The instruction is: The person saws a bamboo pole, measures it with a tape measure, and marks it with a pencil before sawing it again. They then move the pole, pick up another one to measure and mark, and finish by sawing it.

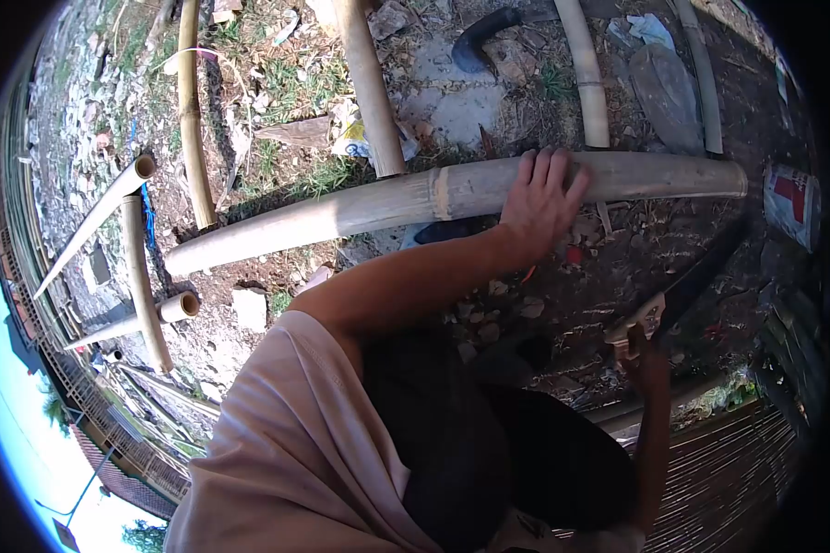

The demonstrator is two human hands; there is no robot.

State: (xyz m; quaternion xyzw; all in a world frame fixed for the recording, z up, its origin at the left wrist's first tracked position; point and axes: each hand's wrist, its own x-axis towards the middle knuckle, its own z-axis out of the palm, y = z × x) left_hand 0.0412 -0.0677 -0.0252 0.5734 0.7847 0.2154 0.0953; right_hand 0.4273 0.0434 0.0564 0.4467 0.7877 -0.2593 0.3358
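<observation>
A thick bamboo pole [369,205] lies across the view, with a node ring near its middle. My left hand [542,194] presses down on it right of that node, fingers curled over its far side. Lower right, my right hand [643,361] is closed around the pale handle of a handsaw [705,276]. The dark blade points up and right toward the pole's right end, and its tip lies in shadow close to that end.
Several thinner bamboo poles [367,88] lie at angles beyond the thick one. More hollow bamboo pieces [177,306] are at the left. A dark bent pipe [475,41], stones and plastic litter [793,205] lie on the ground. Slatted bamboo [729,470] fills the lower right.
</observation>
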